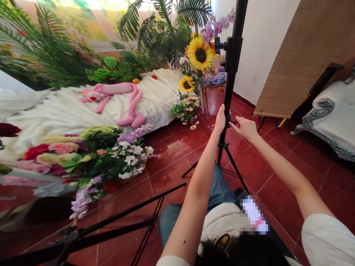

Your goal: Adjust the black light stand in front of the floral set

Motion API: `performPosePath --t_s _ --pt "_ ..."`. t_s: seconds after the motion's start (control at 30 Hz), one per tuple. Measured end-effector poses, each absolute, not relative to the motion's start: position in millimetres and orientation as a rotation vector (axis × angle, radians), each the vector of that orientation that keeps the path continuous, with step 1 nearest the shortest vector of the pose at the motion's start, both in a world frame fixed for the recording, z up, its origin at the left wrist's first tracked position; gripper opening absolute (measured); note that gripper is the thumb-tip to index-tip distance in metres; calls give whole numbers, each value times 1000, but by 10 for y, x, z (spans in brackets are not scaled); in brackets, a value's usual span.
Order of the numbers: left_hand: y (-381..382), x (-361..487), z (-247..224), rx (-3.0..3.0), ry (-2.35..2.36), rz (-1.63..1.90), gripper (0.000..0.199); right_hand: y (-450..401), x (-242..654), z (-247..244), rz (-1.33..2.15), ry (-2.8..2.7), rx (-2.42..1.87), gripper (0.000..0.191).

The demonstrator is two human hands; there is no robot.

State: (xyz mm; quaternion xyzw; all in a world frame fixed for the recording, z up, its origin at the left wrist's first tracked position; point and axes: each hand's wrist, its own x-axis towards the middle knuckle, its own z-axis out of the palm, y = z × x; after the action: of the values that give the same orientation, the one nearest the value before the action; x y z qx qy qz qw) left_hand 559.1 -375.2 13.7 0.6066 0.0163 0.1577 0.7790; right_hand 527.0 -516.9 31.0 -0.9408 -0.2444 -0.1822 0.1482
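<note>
A black light stand (230,87) rises in front of me on spread tripod legs, and its upper part runs out of the picture. My left hand (220,119) is closed around its pole, with the thumb pointing up along it. At the same height on the right, my right hand (245,128) has its fingertips at a small black knob (229,121) on the stand and appears to pinch it; the fingers partly cover it. Higher up the pole sits another black clamp knob (219,45).
Black tripod legs (119,221) of another stand cross the lower left. Artificial flowers (111,155) and a white-draped platform (158,92) with a pink plush toy (116,88) lie left. Sunflowers (200,54) stand behind the pole. A white carved sofa (337,107) is at right.
</note>
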Motion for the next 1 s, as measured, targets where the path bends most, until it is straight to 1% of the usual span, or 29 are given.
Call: performPosePath --t_s 0.2,0.53,0.63,0.83,0.93,1.0 --pt "-3768 5618 132 1202 21 367 57 -5198 5419 423 -423 -963 -2821 49" --pt "-3775 5624 132 1237 46 380 60 -5149 5527 375 -361 -985 -2712 38" --pt "-3772 5623 124 1240 32 398 60 -5179 5584 331 -273 -953 -2543 42" --pt "-3765 5598 127 1298 41 384 63 -5055 5531 78 -4 -573 -1971 66" --pt "-3762 5585 124 1288 14 403 63 -4924 5457 -15 79 -395 -1775 69" --pt "-3760 5579 118 1287 13 419 62 -4858 5415 -33 72 -325 -1714 69"
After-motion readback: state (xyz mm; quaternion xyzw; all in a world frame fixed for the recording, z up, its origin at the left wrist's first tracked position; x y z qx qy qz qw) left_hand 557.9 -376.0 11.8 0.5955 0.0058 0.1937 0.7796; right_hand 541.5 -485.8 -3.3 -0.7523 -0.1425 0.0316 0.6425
